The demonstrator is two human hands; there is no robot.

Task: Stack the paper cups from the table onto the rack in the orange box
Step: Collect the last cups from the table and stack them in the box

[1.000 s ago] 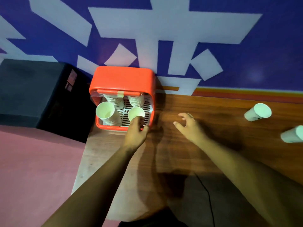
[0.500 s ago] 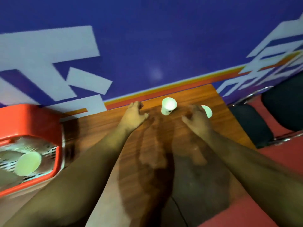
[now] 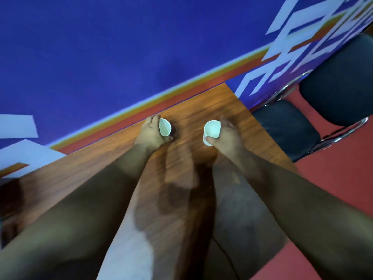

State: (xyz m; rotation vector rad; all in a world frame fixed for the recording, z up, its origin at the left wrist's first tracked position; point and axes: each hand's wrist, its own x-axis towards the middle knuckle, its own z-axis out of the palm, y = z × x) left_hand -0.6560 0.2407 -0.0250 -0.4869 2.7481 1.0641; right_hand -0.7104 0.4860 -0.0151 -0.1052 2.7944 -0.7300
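Left hand (image 3: 150,135) round left cup (image 3: 165,127) — right hand (image 3: 227,136) round right cup (image 3: 212,129)

A wood-grain desk (image 3: 201,103) meets a blue wall (image 3: 121,49) with white shapes and an orange stripe (image 3: 181,94) just beyond the left hand (image 3: 151,134). Right of the right hand (image 3: 227,136), dark-cushioned chrome chairs (image 3: 286,128) stand on red floor (image 3: 333,168).
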